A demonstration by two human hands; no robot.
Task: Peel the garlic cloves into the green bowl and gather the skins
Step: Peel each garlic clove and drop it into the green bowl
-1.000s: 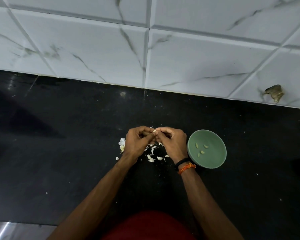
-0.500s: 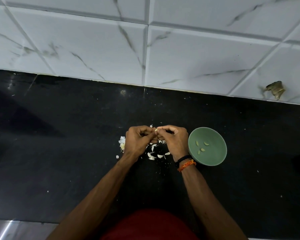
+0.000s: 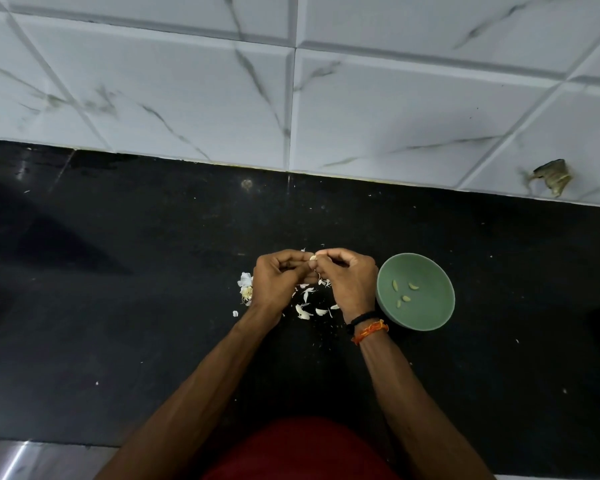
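Both hands meet above the black counter and pinch one small garlic clove (image 3: 313, 258) between their fingertips. My left hand (image 3: 280, 278) curls round it from the left, my right hand (image 3: 350, 277) from the right. Below the hands lies a scatter of white garlic skins (image 3: 307, 308). A piece of the garlic bulb (image 3: 246, 285) sits just left of my left hand. The green bowl (image 3: 430, 318) stands right of my right wrist and holds several peeled cloves (image 3: 403, 293).
The black counter (image 3: 118, 289) runs back to a white marble-tiled wall (image 3: 291, 98). A chipped spot (image 3: 551, 176) marks the wall at the far right. The counter's front edge (image 3: 49, 443) is at the lower left, with a pale floor below.
The hands stay together on the clove, with only slight finger movement. Bowl and skins have not moved.
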